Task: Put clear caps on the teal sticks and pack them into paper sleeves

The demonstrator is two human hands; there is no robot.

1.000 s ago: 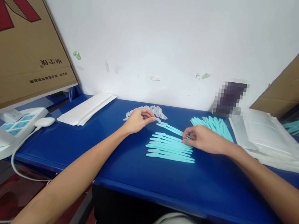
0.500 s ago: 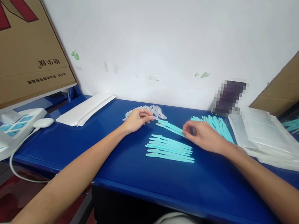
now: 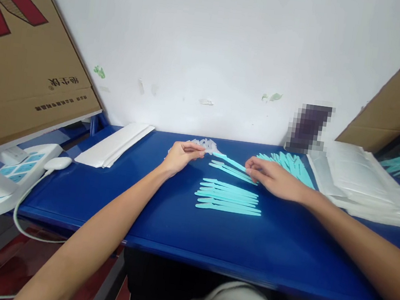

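Observation:
My right hand [image 3: 261, 175] pinches the handle end of a turquoise eyebrow razor [image 3: 230, 161], held slightly above the table. At the razor's other end, my left hand [image 3: 184, 157] pinches a small translucent cap [image 3: 207, 151]; the cap meets the blade end, but I cannot tell how far it is on. Just below lie a couple of loose razors [image 3: 232, 170], partly under my right fingers. Nearer to me is a row of several razors [image 3: 228, 197], lying roughly parallel. Behind my left hand spreads a pile of translucent caps [image 3: 206, 144], partly hidden by it.
A heap of turquoise razors [image 3: 293, 168] lies beyond my right hand. White flat packets [image 3: 115, 145] lie at the left, and clear plastic bags [image 3: 365, 184] at the right. A power strip [image 3: 22, 180] with a cable stands at the far left, below a cardboard box [image 3: 30, 63].
The razor in my right hand has lifted off the others, and its blade end now meets the cap in my left hand. The view has shifted slightly.

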